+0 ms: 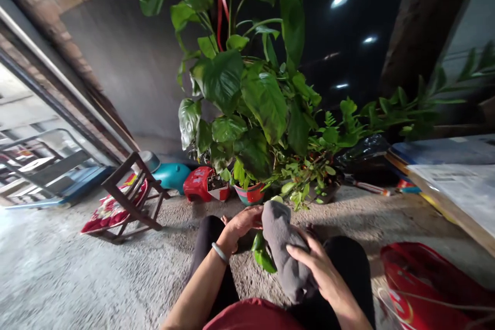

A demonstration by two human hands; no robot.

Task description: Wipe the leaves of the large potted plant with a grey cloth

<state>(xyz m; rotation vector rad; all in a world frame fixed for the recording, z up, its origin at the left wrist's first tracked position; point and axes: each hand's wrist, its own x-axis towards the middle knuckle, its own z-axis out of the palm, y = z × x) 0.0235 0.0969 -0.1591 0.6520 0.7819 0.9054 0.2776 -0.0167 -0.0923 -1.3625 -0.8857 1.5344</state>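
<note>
Between the person's knees, above a rough floor (154, 273): one grey cloth (284, 250), bunched lengthwise, slanting from upper left to lower right. Right hand (317, 265): on the cloth's right side, thumb laid across the front, the other fingers partly hidden behind, gripping it. Left hand (243, 223): at the cloth's upper end, fingers extended close together, tips at its left edge; whether they pinch anything cannot be told. Bracelet (219, 252): one, pale, on the left wrist. Leaf (265, 260): green, glossy, just left of the cloth, below the left hand. Plant (265, 100): large, broad-leaved, rising beyond the hands; red ribbon (220, 13) hanging among its upper leaves. Pot (249, 194): striped, at the plant's foot. Box (219, 191): red and white, soil inside, left of the pot; red container (197, 181) beside it. Teal object (174, 176): farther left, partly behind a chair. Chair (149, 201): low, dark-framed, with a red floral cushion (112, 211). Bench (448, 205): far right, wooden-edged, bearing paper (460, 178). Bag (429, 278): red, on the floor near the right knee.
</note>
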